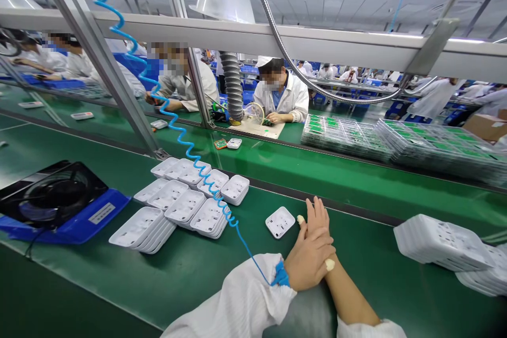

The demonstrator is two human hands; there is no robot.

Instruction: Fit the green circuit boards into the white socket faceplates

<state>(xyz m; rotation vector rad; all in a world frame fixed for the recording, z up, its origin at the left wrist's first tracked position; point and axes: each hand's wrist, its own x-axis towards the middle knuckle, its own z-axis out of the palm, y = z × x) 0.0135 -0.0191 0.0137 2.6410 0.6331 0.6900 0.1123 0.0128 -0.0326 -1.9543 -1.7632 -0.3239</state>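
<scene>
My left hand [309, 260], with a blue wrist strap [281, 274], lies across the back of my right hand [318, 216] near the wrist, its fingers wrapped over it. The fingers of my right hand are stretched out flat and point away from me; no object shows in them. A pale finger cot [301, 219] covers the right thumb tip, and another finger cot [330, 264] sits on the left thumb. Just left of my right hand, a single white plastic housing [280, 222] lies on the green bench, apart from both hands.
Stacks of white housings [185, 206] stand to the left, more stacked housings [443, 243] to the right. A blue-based fan [63, 195] sits far left. The coiled blue cord [182, 137] runs down to my wrist. Across the bench, a co-worker [281, 92] sits beside trays of green boards [344, 134].
</scene>
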